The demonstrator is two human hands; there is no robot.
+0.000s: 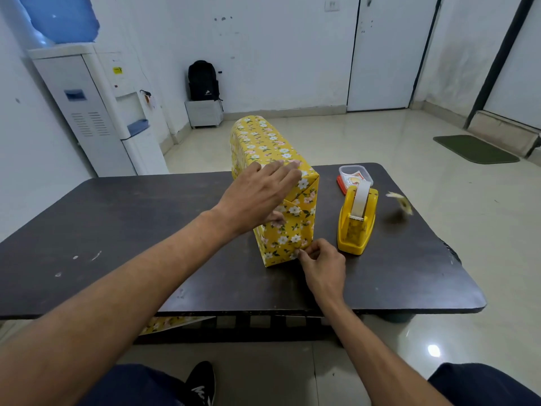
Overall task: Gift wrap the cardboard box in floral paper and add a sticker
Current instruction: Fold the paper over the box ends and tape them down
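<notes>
The box (265, 142), covered in yellow floral paper, stands on its narrow side on the dark table (117, 224). My left hand (257, 194) lies over its near top edge, fingers straight on the top and thumb against the folded end. My right hand (322, 265) pinches the lower right corner of the end flap. A clear container holding stickers (355, 175) sits behind the yellow tape dispenser (355, 224), to the right of the box.
A blurred scrap of floral paper (401, 202) is in the air above the table's right side. More floral paper (172, 323) lies under the table's front edge. A water dispenser (96, 112) stands at the left wall.
</notes>
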